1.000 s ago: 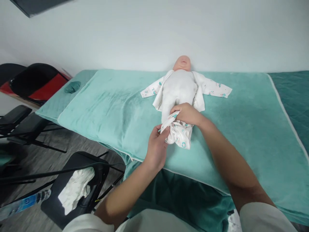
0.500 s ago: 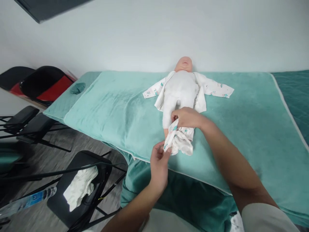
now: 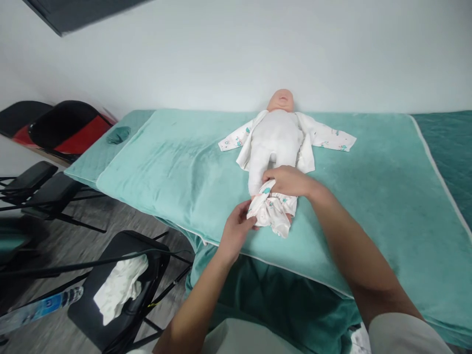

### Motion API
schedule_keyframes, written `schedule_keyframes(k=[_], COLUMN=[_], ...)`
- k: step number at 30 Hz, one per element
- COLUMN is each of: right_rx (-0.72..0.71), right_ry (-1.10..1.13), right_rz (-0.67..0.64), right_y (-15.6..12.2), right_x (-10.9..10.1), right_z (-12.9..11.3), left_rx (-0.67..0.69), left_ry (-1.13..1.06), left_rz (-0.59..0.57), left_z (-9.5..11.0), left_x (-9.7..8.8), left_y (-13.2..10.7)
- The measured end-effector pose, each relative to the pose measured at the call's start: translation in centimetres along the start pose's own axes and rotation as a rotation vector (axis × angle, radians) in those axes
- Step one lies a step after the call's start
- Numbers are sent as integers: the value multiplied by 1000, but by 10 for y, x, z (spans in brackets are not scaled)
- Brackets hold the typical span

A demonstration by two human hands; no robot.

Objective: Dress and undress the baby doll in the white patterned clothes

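A baby doll [image 3: 276, 135] with a white cloth body lies on its back on a teal towel [image 3: 177, 167], head toward the wall. An open printed top [image 3: 324, 136] is spread under it, sleeves out to both sides. Small printed trousers [image 3: 273, 211] are bunched at the doll's legs. My right hand [image 3: 288, 180] grips the trousers' upper edge at the doll's thigh. My left hand [image 3: 236, 230] pinches the left edge of the same bunched fabric near the doll's foot, which is mostly hidden.
The towel covers a padded table [image 3: 446, 132] against a white wall. Black folding chairs stand at the left; the nearest chair [image 3: 110, 275] holds a crumpled white cloth [image 3: 120, 287]. A plastic water bottle [image 3: 40, 306] lies on the floor. A small teal object [image 3: 118, 134] rests at the table's left end.
My left hand dropped back with the trouser edge, then came up again to the doll's foot. The bunched trousers shifted slightly. My right hand stayed at the doll's thigh.
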State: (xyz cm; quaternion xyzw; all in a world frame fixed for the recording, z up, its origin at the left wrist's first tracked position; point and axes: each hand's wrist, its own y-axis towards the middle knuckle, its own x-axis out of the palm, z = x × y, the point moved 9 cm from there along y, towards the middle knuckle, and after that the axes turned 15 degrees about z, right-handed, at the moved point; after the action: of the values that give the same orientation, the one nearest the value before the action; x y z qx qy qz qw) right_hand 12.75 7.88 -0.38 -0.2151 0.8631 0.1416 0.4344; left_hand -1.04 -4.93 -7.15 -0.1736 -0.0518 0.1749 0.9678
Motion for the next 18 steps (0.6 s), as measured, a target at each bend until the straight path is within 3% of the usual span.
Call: schedule_keyframes(k=[7,14,18], right_rx=[4,-45,-30], right_ry=[132,-29,-103], right_rz=[6,-33,-45], right_y=[0,-3,-4], right_x=[0,2,4], right_z=[3,-6,-8], left_rx=[217,382,479], left_ry=[-18,170,246], left_rz=[-7,101,111], left_z=[17,24,37], left_x=[-4,-14,-8], left_y=[30,70,90])
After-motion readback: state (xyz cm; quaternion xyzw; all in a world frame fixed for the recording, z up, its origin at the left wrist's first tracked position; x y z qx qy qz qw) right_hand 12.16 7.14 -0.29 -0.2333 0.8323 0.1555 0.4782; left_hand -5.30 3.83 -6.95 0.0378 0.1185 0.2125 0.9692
